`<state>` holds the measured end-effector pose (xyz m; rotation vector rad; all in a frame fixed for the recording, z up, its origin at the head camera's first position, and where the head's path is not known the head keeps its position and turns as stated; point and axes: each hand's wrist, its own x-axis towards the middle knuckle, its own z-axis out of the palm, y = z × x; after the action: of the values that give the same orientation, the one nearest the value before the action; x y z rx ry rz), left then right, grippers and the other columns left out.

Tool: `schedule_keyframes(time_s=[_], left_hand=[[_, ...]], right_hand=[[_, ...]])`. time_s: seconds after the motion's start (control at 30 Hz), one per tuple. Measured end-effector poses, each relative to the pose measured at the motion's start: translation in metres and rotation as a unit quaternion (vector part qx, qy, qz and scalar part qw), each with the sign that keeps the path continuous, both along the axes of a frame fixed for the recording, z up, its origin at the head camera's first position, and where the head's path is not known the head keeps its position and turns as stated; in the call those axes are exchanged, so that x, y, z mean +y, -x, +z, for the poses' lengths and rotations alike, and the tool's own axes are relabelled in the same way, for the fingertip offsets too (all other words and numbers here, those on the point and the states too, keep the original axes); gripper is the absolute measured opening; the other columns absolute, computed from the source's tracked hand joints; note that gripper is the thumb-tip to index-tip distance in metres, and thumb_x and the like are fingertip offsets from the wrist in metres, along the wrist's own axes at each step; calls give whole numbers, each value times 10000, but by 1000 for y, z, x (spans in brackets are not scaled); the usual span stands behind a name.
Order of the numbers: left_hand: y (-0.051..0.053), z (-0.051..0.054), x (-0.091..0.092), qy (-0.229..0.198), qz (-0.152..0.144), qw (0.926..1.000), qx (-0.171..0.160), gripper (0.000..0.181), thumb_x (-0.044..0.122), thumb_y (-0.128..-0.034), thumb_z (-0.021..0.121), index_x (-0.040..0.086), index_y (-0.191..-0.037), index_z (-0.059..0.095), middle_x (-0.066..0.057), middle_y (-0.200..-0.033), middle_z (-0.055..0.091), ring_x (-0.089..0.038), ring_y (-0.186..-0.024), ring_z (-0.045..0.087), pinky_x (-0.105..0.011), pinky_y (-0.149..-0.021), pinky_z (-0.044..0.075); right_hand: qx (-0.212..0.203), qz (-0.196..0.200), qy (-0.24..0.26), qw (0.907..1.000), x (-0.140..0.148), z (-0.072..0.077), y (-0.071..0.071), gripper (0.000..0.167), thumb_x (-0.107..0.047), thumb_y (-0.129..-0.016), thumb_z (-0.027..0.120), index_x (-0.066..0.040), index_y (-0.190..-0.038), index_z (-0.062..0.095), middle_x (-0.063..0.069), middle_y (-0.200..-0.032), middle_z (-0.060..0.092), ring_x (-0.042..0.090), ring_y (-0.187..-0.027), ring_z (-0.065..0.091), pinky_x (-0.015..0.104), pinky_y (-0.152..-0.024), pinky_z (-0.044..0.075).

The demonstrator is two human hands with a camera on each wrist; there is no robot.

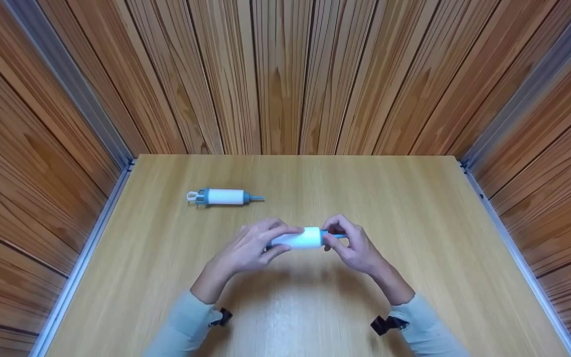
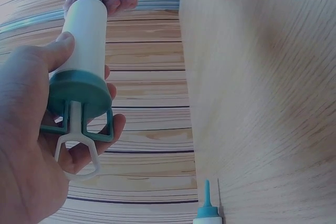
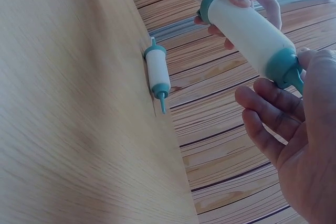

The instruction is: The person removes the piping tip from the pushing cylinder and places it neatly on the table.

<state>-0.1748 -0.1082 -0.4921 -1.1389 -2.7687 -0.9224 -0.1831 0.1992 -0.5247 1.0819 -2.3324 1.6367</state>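
I have the left hand [image 1: 258, 248] wrapped round the barrel of a syringe-like tube [image 1: 305, 238], thumb on the white wall, while the right hand [image 1: 355, 245] pinches its teal nozzle end [image 3: 283, 66]. It sits level between the hands, lifted off the tabletop [image 1: 404, 198]. I judge it to be light, stiff plastic; the smooth barrel could slip or turn, so I would hold it near the teal collar [image 2: 80, 92] and keep the other pinch on the nozzle's wide base. The slim tip and the white pull ring [image 2: 77, 156] look the likeliest to bend, and the frame beside the ring could catch a finger. Farther out, a second tube [image 1: 226, 197] lies on its side beyond the left hand, touching neither hand. Plank walls [image 1: 285, 74] stand past the table's edges.
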Motion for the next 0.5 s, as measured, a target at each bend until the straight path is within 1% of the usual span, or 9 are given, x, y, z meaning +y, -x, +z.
schedule_keyframes(time_s=[0.03,0.07,0.13,0.27,0.37,0.5], left_hand=[[0,0,0,2,-2,10000,-1,445,353,-1123,711,366,-1564,655,-77,-1453,738,-255,-1198,732,-419,-962,637],[0,-1,0,-6,-11,10000,63,441,348,-1119,718,359,-1556,663,-77,-1444,743,-252,-1184,735,-402,-946,637],[0,-2,0,-27,-41,9998,181,436,339,-1111,731,342,-1544,676,-81,-1430,749,-252,-1167,739,-382,-928,638],[1,-3,1,-37,-69,9994,339,435,333,-1098,750,330,-1529,689,-84,-1414,756,-256,-1156,741,-350,-897,631],[1,-2,0,-21,-67,9997,243,436,355,-1108,733,346,-1541,677,-83,-1430,750,-256,-1169,736,-361,-916,631],[1,-1,-1,-36,-77,9999,151,432,351,-1120,715,347,-1550,672,-83,-1443,746,-254,-1174,733,-378,-929,631]], right_hand=[[-9,12,-8,10000,0,0,0,147,98,-1082,621,57,-1220,593,227,-1064,716,306,-854,751,324,-768,698],[4,8,-20,10000,0,1,0,146,96,-1080,625,57,-1218,594,226,-1058,721,291,-848,753,338,-771,701],[46,-7,-46,10000,0,1,0,144,94,-1077,631,60,-1213,598,226,-1051,730,225,-839,755,328,-785,699],[88,-81,-69,9999,0,0,0,140,95,-1070,644,58,-1200,608,220,-1038,747,158,-844,752,309,-804,695],[123,-123,-62,9998,-1,-1,0,155,93,-1059,663,52,-1201,617,210,-1052,751,149,-880,754,293,-842,690],[253,-185,-30,9995,-1,-1,-1,218,83,-1017,727,43,-1209,632,191,-1087,749,59,-989,733,233,-941,657]])
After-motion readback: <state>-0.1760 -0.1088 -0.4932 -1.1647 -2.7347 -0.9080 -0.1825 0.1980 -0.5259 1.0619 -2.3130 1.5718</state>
